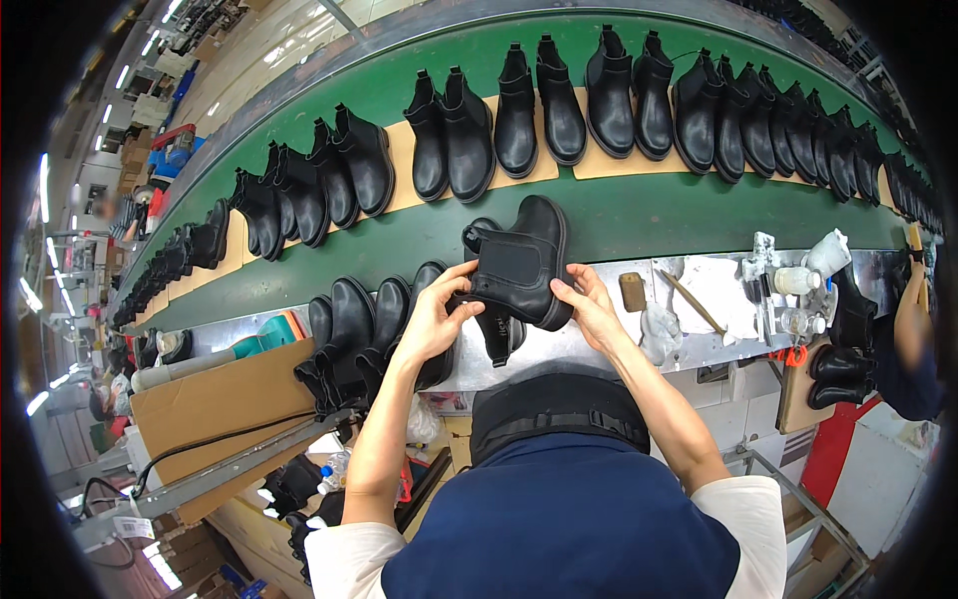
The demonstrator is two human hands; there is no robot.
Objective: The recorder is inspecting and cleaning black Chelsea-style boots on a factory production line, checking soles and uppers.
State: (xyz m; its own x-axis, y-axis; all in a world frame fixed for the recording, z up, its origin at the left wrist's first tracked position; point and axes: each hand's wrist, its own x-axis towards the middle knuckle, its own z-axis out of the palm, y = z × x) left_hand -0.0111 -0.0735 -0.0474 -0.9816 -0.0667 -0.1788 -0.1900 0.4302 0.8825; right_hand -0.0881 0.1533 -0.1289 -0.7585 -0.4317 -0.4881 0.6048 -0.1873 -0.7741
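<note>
A black ankle boot [521, 262] with an elastic side panel is held tilted above the metal bench edge. My left hand [436, 317] grips it at the shaft opening, thumb and fingers closed. My right hand [591, 304] is closed on its heel and sole edge. Partly hidden behind it, a second black boot [499, 337] shows its shaft and toe. Left of my left hand, several black boots [351, 329] stand close together on the bench.
A green conveyor belt [639, 215] carries a long row of black boots on tan boards. At right on the bench lie a brown block [632, 293], a stick [691, 299], white cloths and bottles [796, 281]. A teal heat gun [264, 336] lies left. Another person's arm [910, 314] reaches in at far right.
</note>
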